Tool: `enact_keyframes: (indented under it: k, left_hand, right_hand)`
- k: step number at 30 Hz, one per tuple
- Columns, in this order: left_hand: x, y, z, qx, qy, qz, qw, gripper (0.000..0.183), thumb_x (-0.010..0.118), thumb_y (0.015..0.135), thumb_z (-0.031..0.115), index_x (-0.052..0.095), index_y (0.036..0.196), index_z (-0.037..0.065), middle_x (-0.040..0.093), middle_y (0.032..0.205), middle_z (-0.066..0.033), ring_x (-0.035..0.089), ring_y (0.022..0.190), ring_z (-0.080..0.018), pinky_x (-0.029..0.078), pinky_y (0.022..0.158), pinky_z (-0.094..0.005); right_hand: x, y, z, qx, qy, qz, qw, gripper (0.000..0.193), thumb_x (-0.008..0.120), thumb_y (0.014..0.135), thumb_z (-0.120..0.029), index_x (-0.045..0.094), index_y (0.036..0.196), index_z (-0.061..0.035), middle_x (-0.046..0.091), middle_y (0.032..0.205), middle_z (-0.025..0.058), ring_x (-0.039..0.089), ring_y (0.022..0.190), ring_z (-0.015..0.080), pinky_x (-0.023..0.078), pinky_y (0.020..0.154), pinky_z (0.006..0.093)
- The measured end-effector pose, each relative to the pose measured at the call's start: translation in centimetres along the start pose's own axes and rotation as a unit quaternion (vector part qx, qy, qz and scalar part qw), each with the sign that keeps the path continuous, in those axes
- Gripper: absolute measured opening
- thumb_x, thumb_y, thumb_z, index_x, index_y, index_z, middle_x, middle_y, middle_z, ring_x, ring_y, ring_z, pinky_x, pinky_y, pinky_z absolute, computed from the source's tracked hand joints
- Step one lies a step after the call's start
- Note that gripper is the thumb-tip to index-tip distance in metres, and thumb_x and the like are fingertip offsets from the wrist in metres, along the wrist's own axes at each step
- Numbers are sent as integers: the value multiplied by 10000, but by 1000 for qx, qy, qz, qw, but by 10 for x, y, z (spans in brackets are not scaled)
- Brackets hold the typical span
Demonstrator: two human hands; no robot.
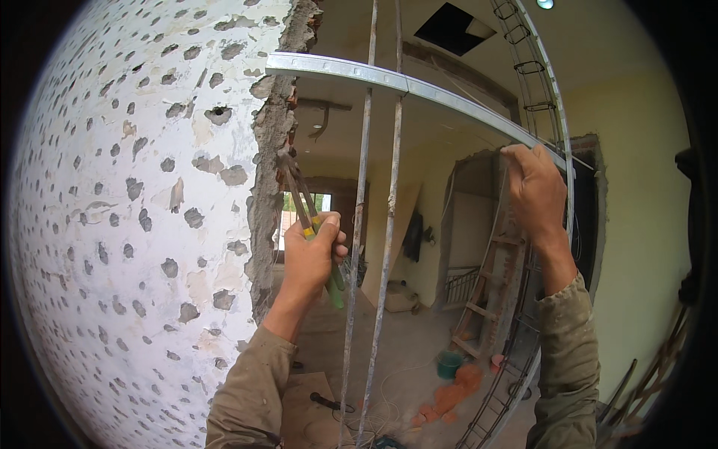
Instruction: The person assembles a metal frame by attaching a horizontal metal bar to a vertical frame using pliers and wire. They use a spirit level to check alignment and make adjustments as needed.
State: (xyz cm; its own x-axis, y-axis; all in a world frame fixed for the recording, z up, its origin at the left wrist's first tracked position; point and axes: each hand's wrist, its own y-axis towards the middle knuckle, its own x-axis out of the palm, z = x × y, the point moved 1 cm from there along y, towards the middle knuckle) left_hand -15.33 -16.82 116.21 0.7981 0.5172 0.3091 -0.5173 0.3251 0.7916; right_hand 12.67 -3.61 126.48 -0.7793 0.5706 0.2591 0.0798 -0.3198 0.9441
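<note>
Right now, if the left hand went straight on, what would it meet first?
Probably the rough broken wall edge, pliers first, since the left hand points them that way; depth is unclear.

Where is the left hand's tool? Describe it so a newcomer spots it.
Find the pitted white wall on the left. Beside its broken right edge, the left hand holds pincers; yellow-banded green handles set them apart from the plain upright rods.

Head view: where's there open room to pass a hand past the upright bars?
Widest in this view: under the metal channel, between the right bar and the right hand. The two bars stand close together. It looks crowded between the left bar and broken wall edge, where the left hand grips pliers.
</note>
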Motion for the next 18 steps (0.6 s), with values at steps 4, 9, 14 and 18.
enact_keyframes:
  k: [4,9,14,18]
  left_hand:
    - [-8,64,22,4,79,13,997,203,674,958,224,638,984,25,601,740,-18,548,553,-89,443,475,-254]
    - [1,122,29,-36,74,-14,997,187,671,962,238,609,917,67,537,723,2,515,579,-100,443,529,-273]
    - [23,166,24,-14,-8,-38,999,151,625,987,173,613,994,22,637,852,-51,597,694,-134,522,596,-285]
    - [40,192,28,48,-17,0,999,169,626,978,154,609,1010,-11,665,920,-96,653,784,-174,559,640,-304]
  right_hand:
    - [23,84,11,9,-83,9,996,172,558,977,-218,718,1015,-167,638,937,117,670,866,375,523,751,481]
    - [47,145,-3,4,-124,-5,992,213,501,944,-162,705,1004,-160,646,1048,150,658,976,406,510,846,512]
    - [69,174,-27,-25,-115,-38,992,249,478,938,-149,699,1052,-167,643,1149,154,646,1051,399,502,906,506]
    - [89,189,-41,-12,-163,-100,982,260,497,926,-135,704,1083,-157,640,1236,159,638,1122,394,508,944,497]
